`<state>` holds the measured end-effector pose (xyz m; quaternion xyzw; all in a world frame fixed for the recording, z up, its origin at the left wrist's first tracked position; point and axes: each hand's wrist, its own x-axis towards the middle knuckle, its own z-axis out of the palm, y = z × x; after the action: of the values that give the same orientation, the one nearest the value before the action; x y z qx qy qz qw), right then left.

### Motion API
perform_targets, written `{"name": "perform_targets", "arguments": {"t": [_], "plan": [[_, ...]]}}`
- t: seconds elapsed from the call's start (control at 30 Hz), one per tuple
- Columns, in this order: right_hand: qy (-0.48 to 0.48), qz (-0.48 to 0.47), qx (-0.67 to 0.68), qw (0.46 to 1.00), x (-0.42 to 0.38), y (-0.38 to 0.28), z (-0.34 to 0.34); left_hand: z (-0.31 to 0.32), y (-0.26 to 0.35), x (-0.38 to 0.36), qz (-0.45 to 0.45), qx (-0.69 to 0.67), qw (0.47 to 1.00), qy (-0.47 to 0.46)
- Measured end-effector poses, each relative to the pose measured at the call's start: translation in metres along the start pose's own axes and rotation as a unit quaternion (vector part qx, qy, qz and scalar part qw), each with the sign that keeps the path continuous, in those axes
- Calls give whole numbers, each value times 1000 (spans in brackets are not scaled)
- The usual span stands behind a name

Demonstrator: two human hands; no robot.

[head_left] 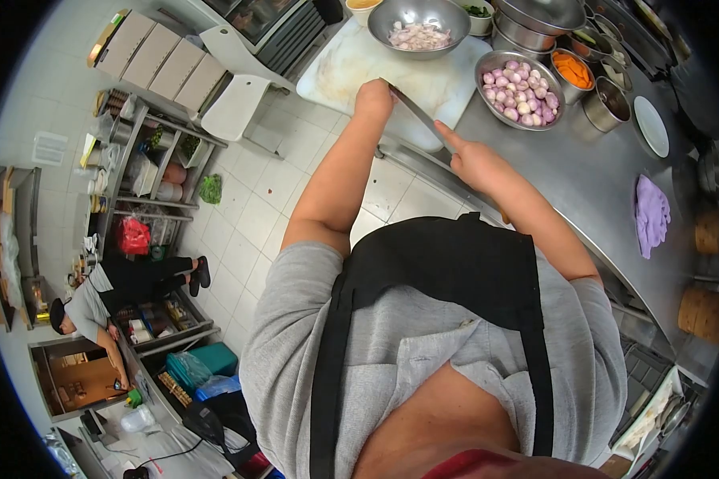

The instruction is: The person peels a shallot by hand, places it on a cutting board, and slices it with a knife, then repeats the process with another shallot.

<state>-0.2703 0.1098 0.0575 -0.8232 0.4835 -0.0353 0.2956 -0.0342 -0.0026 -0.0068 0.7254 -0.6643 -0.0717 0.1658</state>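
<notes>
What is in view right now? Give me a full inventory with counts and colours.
Knife: one, grey, between the hands
Cutting board: one, white, counter's left end
Metal bowls: several, silver, on board and counter
Chopped onions: many, pale pink, bowl on board
Small onions: many, purple-white, bowl beside board
Orange pieces: several, orange, metal pot
Counter: one, silver, right
Plate: one, white, counter
Cloth: one, purple, counter
Chair: one, white, upper left
Red bag: one, red, left shelving
Co-worker: one, grey-and-black clothes, lower left
Left hand: one, bare, knife's far end
Right hand: one, bare, holding knife
</notes>
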Motion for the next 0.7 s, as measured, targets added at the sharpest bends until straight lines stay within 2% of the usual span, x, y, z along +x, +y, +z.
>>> {"name": "perform_targets", "arguments": {"t": [0.27,0.33,0.53,0.7], "plan": [[-29,19,-7,999,1,-3,-4,-6,5,-5,-18,-26,999,-4],[-15,0,-3,1000,5,1,1,1,1,-4,17,-7,998,54],[-29,15,-31,999,27,-8,2,-3,-3,2,23,-33,999,-8],[9,16,-33,999,23,6,4,0,-4,0,32,-14,999,22]]}}
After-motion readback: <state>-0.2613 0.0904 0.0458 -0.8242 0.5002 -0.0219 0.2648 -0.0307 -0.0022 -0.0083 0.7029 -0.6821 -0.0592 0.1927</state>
